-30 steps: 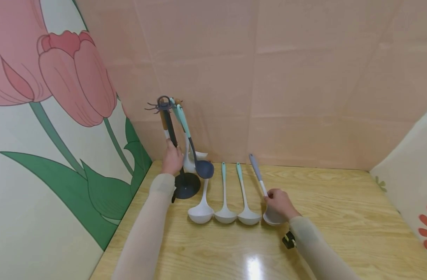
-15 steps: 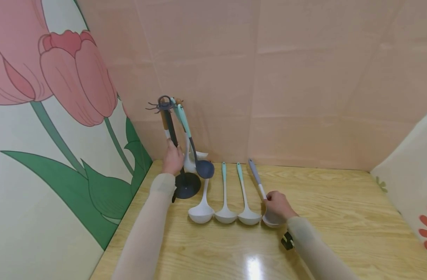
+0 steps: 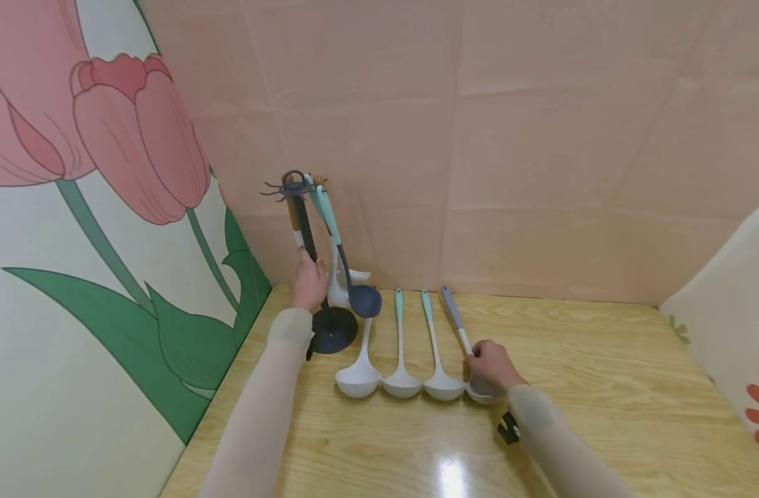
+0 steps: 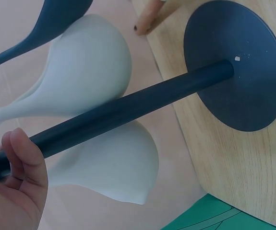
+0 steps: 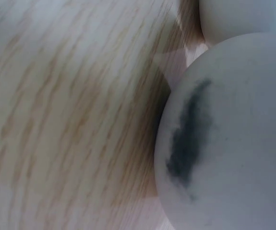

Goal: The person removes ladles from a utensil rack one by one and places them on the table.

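Note:
My left hand grips the black upright pole of a utensil stand, fingers curled round it in the left wrist view. Its round black base sits on the table. My right hand holds a white ladle with a grey-purple handle low on its shaft, near the bowl. That ladle's bowl, with a dark smudge, fills much of the right wrist view; the right hand is out of sight there. To its left lie two mint-handled ladles and another white ladle.
From the stand's hooks hang a dark-blue ladle with a mint handle, and white ladles behind the pole. The table meets a pink-covered back wall and a tulip-printed side wall.
The right-hand ladle's handle tip has dropped toward the table, and its bowl has shifted slightly left, beside the neighbouring ladle. My left hand keeps its hold on the pole.

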Motion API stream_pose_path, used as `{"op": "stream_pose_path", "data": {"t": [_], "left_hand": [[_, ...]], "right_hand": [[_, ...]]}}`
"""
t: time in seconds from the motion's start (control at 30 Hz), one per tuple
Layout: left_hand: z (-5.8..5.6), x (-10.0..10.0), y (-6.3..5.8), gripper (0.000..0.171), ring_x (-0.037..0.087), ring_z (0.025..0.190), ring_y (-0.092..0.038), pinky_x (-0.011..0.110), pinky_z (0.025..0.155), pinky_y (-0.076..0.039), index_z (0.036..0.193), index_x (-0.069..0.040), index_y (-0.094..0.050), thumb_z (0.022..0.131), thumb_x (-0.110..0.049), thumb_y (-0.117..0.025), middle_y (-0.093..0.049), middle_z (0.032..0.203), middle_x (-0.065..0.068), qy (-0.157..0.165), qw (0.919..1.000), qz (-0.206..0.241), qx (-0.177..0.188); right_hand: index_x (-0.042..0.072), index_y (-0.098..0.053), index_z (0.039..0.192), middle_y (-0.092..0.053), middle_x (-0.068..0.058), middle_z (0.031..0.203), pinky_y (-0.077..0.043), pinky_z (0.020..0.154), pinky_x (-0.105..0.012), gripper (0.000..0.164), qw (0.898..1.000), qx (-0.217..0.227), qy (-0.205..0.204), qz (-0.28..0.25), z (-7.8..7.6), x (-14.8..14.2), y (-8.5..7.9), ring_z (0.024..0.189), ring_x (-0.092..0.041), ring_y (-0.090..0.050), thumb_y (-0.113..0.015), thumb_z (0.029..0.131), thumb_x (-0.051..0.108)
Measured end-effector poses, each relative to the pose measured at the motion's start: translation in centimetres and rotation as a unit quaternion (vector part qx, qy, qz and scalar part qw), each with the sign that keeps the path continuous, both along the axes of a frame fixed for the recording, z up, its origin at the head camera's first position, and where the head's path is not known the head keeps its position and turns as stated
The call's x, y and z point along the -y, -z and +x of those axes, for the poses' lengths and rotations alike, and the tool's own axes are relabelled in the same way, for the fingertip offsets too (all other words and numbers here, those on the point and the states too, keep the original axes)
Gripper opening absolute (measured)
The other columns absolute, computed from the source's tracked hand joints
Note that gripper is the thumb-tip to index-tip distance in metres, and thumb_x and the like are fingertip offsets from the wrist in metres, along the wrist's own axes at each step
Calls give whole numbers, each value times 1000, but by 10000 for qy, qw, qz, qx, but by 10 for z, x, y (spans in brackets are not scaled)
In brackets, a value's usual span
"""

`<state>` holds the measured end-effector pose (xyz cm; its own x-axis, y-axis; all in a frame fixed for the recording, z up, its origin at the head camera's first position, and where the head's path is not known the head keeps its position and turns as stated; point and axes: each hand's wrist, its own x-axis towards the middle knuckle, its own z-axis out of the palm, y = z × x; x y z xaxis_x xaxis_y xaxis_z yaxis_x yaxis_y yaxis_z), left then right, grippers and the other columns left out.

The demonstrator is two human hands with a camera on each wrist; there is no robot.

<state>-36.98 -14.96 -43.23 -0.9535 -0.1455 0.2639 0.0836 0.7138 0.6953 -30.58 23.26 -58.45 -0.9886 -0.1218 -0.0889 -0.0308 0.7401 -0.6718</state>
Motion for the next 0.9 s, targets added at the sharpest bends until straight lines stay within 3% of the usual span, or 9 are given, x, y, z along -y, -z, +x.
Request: {"op": "stream_pose_path", "data": {"t": [0.9], "left_hand": [[0, 1, 1, 38, 38, 91, -64, 50, 83, -51, 139, 1, -28, 109, -22, -33, -60, 98, 21, 52, 9998, -41, -164]], "right_hand": [[-6, -62, 91, -62, -12, 79, -48, 58, -30, 17, 9997, 129, 194, 87, -2, -3, 2, 70, -21, -57, -61, 91, 11]]}}
